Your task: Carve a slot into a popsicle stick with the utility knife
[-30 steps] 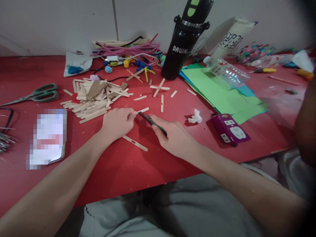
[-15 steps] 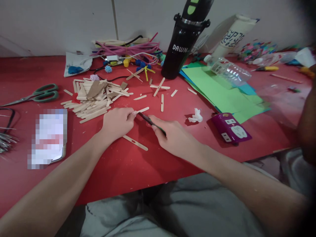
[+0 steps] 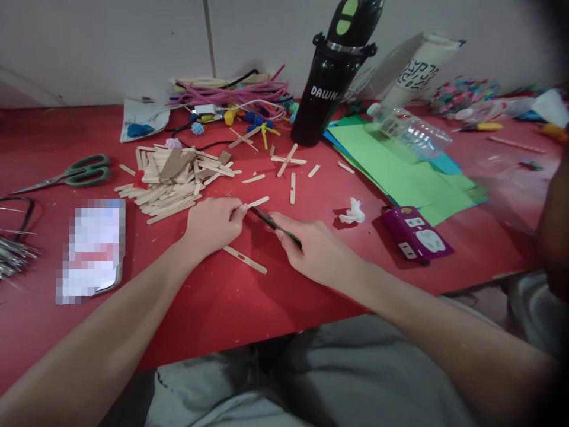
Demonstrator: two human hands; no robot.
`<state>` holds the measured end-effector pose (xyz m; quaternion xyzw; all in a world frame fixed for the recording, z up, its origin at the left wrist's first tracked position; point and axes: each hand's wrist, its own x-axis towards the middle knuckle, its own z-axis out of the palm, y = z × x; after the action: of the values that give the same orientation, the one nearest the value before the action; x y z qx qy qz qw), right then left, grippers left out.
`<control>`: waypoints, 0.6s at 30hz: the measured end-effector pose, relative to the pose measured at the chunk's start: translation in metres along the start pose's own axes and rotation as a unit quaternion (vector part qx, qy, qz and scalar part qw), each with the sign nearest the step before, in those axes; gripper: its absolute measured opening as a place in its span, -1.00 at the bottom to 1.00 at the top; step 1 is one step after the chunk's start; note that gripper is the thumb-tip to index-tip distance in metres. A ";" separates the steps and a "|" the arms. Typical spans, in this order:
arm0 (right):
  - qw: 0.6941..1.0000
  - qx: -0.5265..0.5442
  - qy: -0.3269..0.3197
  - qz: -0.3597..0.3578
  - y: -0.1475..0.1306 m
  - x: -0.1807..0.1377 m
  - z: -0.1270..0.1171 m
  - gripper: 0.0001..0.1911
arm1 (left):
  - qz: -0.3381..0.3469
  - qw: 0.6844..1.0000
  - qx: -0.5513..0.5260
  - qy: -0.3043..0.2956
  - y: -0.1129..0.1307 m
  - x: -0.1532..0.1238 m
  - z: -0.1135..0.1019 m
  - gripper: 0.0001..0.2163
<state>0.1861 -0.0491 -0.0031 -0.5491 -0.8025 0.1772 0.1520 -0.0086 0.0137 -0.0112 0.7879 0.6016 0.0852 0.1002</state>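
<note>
My left hand (image 3: 214, 222) is closed, pinching a wooden craft stick (image 3: 258, 202) against the table; the stick's far end sticks out past the fingertips. From the right, my right hand (image 3: 313, 246) grips a slim dark utility knife (image 3: 265, 218) with some green on its handle. Its tip meets the stick beside my left thumb; the exact contact is too small to make out. Just below my hands lies a notched craft stick (image 3: 246, 260), partly under the left hand. Another notched stick (image 3: 292, 188) and a crossed pair of sticks (image 3: 288, 160) lie beyond.
A heap of craft sticks (image 3: 166, 184) sits left of centre, with green scissors (image 3: 91, 171) and a phone (image 3: 91, 252) further left. A black bottle (image 3: 320, 89) stands behind. Green paper sheets (image 3: 400, 157), crumpled white tissue (image 3: 352, 212) and a purple power adapter (image 3: 415, 234) are on the right.
The whole view has shifted slightly, with the table items appearing a little lower. Both hands keep nearly the same pose, still holding the stick and the knife.
</note>
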 end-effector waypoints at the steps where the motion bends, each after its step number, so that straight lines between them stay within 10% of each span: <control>1: 1.000 -0.003 0.000 -0.001 0.000 0.000 0.000 -0.51 | 0.001 1.000 -0.002 0.001 0.000 0.000 0.000 -0.67; 18: 1.000 0.013 -0.006 0.006 -0.001 -0.001 -0.002 -0.55 | 0.007 0.999 -0.051 -0.008 -0.003 0.003 -0.004 -0.67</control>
<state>0.1867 -0.0502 -0.0012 -0.5508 -0.7977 0.1919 0.1533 -0.0119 0.0172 -0.0085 0.7865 0.5904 0.1098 0.1442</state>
